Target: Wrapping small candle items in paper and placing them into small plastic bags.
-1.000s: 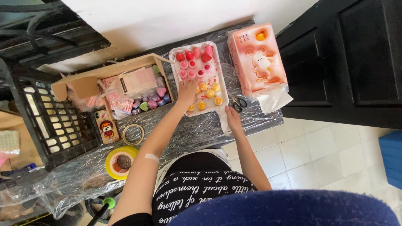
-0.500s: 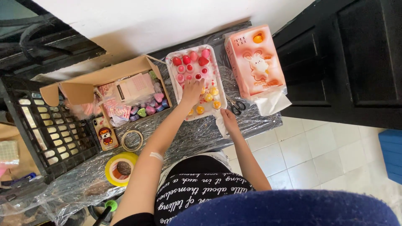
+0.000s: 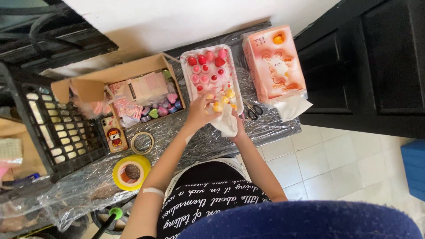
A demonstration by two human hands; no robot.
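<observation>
While the white tissue (image 3: 226, 121) is pinched in the right hand (image 3: 237, 128) at the tray's (image 3: 188, 82) near edge, a yellow piece (image 3: 217, 106) is gripped by left-hand fingers (image 3: 199, 110), probably for wiping.

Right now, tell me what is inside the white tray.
The white tray holds small round red and pink pieces at its far end and yellow ones nearer. The left hand and a white tissue cover its near end, hiding what lies there.
</observation>
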